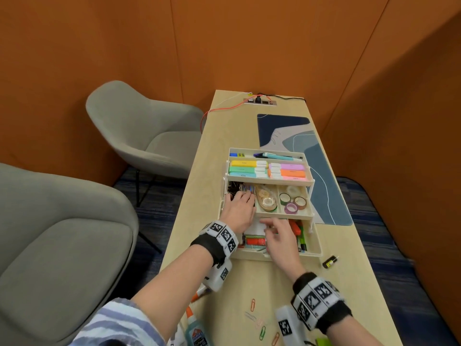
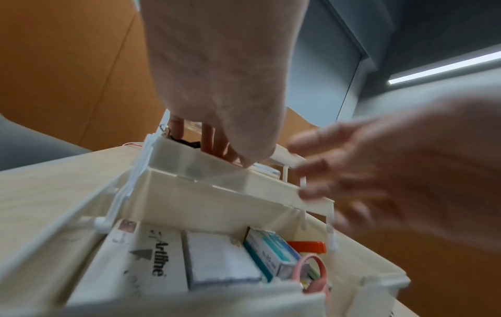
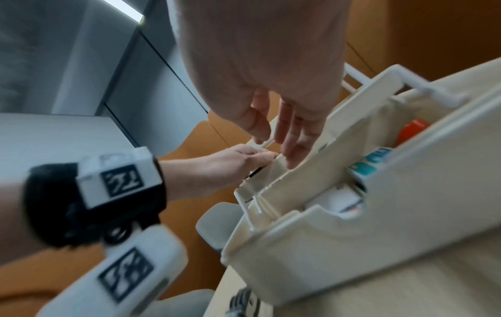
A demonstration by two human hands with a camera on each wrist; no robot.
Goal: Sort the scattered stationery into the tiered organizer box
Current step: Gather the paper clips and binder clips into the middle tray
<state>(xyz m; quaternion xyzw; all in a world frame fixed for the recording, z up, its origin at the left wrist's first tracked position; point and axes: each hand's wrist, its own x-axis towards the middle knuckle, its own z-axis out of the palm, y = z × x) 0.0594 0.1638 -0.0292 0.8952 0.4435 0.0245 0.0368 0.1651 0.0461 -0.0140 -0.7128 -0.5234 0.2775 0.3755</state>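
Left hand (image 1: pixel 238 208): fingers reach down into the middle tier's left clip compartment; whether they pinch anything cannot be told.
Organizer box (image 1: pixel 314 250): fanned open mid-desk, tiers stepped.
Right hand (image 1: pixel 279 239): fingers loosely spread, empty, over the bottom tier.
Paper clips (image 1: pixel 259 320): loose on the near desk — gather several, drop them gently.

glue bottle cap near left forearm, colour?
Orange, on the glue bottle at the table's near edge; head view shows it best.
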